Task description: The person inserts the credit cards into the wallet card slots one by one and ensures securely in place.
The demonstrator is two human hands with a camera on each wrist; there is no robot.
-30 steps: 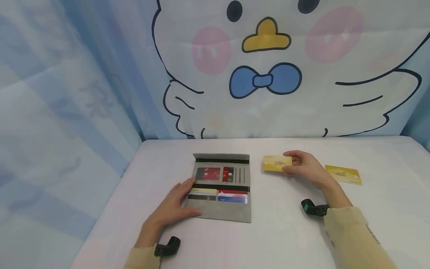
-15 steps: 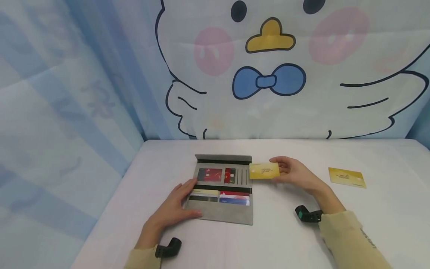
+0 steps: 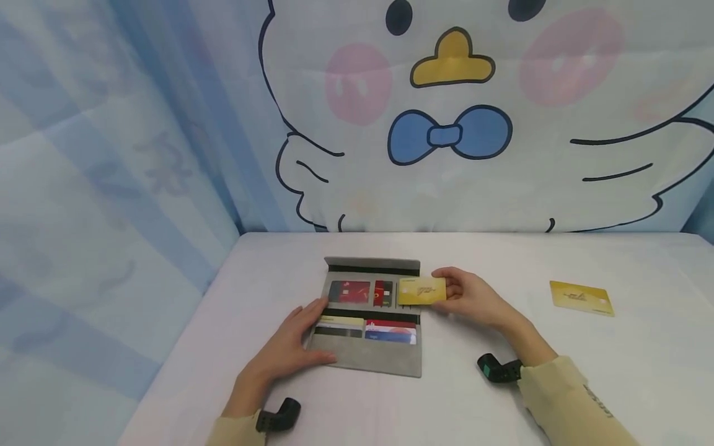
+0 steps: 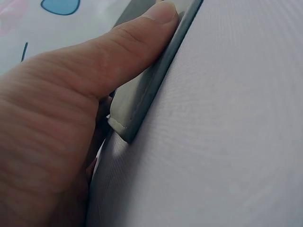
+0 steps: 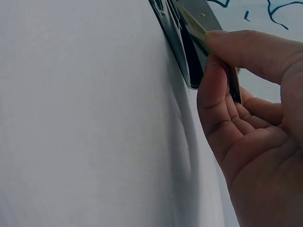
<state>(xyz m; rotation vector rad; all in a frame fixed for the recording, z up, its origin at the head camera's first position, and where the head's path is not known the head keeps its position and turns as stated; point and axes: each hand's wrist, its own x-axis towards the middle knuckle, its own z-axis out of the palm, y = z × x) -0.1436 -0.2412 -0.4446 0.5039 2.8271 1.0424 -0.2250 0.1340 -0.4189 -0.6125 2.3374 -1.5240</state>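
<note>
A grey card wallet lies unfolded on the white table. Its upper pockets hold a red-and-dark card and a red-and-black card; more cards fill the lower pockets. My left hand rests on the wallet's left side, fingers extended, thumb pressing the lower part. Between thumb and fingers, my right hand pinches a yellow card by its right end. That card sits over the wallet's upper right slots, partly covering them. In the right wrist view the card slants above the wallet.
A second yellow card lies flat on the table to the right of my right hand. Behind the table hangs a curtain with a cartoon print; another stretch of curtain runs along the left.
My right hand has carried the yellow card leftward and slightly nearer, from beside the wallet to over its upper right slots. The left hand has stayed on the wallet.
</note>
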